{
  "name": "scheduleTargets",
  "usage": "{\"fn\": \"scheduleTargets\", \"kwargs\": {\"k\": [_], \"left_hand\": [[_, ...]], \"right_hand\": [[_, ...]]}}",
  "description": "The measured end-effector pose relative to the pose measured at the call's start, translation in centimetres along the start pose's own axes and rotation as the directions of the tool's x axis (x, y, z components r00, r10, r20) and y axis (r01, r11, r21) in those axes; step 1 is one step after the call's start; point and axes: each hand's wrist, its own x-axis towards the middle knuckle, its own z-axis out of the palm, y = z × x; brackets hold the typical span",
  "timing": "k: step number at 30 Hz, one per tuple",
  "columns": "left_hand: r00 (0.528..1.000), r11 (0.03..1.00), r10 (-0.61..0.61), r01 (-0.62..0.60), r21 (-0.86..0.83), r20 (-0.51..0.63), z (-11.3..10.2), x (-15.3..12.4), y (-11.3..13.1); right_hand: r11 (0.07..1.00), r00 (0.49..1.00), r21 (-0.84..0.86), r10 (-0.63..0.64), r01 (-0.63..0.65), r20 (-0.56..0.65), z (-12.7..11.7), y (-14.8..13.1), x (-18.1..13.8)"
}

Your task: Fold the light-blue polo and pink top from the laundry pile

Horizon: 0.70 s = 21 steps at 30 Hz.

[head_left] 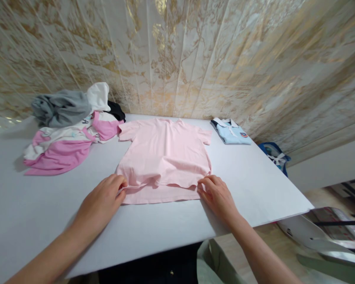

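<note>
The pink T-shirt (167,152) is lying spread mid-tabletop (248,181), collar toward the far edge, hem toward the near edge. The left hand (105,195) is pinching the hem's left corner between thumb and fingers; the right hand (215,193) is gripping the right corner likewise. The upper layer is rippling short of the lower layer. For clean handling, both grips are needing level height and equal tension; uneven tension is likely deepening the ripples. Toward the far left corner, a grey garment (68,106) and a pink-and-white garment (63,157) are crowding the nearby sleeve. Near the far right corner, a folded light-blue shirt (232,132) is resting just beside the opposite sleeve, not touching.
</note>
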Motion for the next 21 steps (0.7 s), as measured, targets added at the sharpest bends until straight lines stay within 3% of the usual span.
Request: {"fn": "scheduleTargets", "kwargs": {"k": [6,10,15,21], "left_hand": [[0.997,0.997,-0.078,0.078,-0.024,0.011,-0.6,-1.5,-1.5],[0.995,0.995,-0.098,0.099,-0.026,0.011,-0.5,-2.5,-2.2],[0.992,0.993,-0.116,0.117,-0.014,0.04,-0.2,-3.1,-2.5],[0.991,0.99,-0.133,0.133,-0.038,0.007,-0.2,-2.8,-2.7]], "right_hand": [[0.997,1.0,-0.069,0.02,-0.019,0.009,-0.1,0.5,-0.1],[0.992,0.995,-0.077,0.098,-0.099,-0.023,-1.0,1.5,-1.1],[0.983,0.98,0.062,0.18,-0.175,-0.085,-2.0,3.0,-2.5],[0.95,0.953,0.2,0.269,-0.239,-0.139,-1.4,4.4,-3.0]]}}
